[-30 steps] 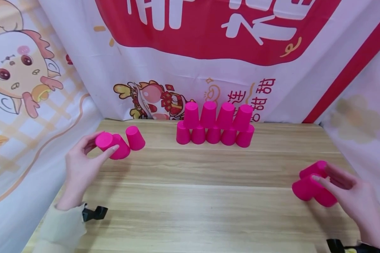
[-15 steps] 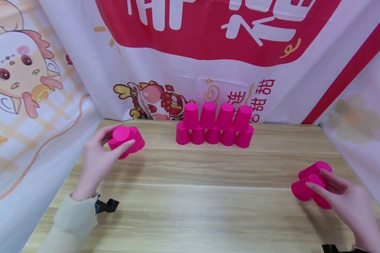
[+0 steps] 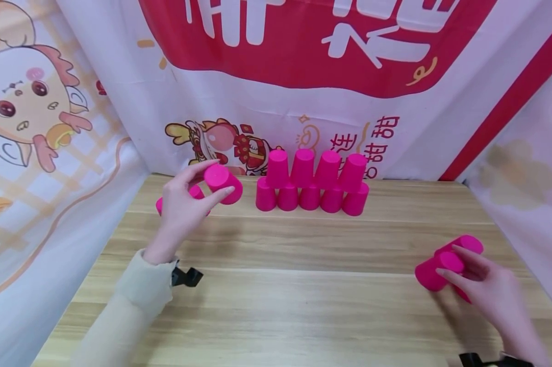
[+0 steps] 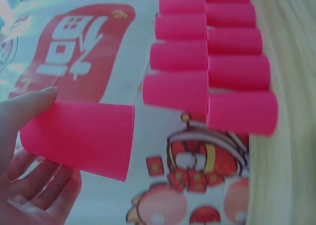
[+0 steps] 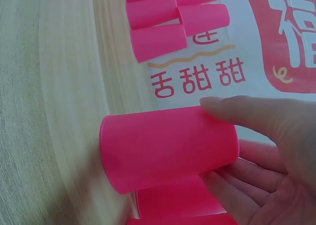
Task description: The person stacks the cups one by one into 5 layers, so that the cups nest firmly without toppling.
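My left hand grips a bright pink plastic cup by its narrow base, mouth down, to the left of a two-tier row of matching cups. The left wrist view shows the thumb above and fingers below the held cup. At the right side, my right hand pinches another upside-down pink cup near its base. Close under it in the right wrist view lies another pink cup. In the two-tier row, four upper cups, counted as several, such as this one, stand over several lower cups.
Two more pink cups stand behind my left hand, one of them a partly covered cup. Beside my right hand is a further cup. The wooden table meets a printed white and red cloth at its back edge.
My left hand has carried its cup to the right and away, past the two other cups there, toward the row. My right hand and its cup have shifted slightly left.
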Tool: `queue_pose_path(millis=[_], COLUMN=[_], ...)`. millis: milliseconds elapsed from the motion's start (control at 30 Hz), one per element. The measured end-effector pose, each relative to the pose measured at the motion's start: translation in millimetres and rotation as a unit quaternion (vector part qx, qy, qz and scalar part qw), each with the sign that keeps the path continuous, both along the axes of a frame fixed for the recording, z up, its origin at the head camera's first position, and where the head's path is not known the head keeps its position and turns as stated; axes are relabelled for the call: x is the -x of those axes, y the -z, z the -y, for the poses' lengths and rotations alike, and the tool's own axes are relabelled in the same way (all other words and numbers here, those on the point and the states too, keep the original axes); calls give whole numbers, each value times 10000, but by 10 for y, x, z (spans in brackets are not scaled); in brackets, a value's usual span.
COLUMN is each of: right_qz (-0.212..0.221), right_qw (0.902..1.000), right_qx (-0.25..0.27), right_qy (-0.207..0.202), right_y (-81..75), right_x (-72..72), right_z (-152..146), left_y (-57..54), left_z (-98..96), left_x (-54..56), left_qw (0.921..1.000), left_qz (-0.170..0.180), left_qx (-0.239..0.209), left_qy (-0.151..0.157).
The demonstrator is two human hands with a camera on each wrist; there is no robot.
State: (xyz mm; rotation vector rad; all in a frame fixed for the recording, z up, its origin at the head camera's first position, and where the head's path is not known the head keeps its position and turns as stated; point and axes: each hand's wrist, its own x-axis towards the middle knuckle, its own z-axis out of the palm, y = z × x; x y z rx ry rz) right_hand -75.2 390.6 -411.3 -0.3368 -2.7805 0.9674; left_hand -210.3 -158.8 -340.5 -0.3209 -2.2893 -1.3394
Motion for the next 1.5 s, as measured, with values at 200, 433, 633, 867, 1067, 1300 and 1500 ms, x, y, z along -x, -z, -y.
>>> queue_pose_path(millis=[200,433,633,867,1067,1300,1500], right_qz=[-206,-351,-456,-308,-223,-276,-220], right_qw=[9997,9992,9988,9994,9995,9994,9996], right_qx=[39,6,-17,-141,-194,-215,-175], right_qy=[-153,-167,-180,-99,-64,-84,-50], right_y=[47,88,93,81,61,73,81], right_x=[23,26,19,21,23,18,10], right_z=[-13,-16,-23,-38,-36,-26,-22], left_y=[-76,-197,-343,-455,-482,-415,-349], left_z=[-319,-627,-802,-961,-1101,-1243,-1306], left_x=[193,404,610,860,1003,1123,1181], left_qw=[9983,9946,9921,9884,9858,9835,9831], left_qz=[-184,-115,-132,-103,159,508,596], left_qx=[-169,-568,-766,-954,-1002,-999,-999], left_qy=[525,861,982,1174,1341,1422,1411])
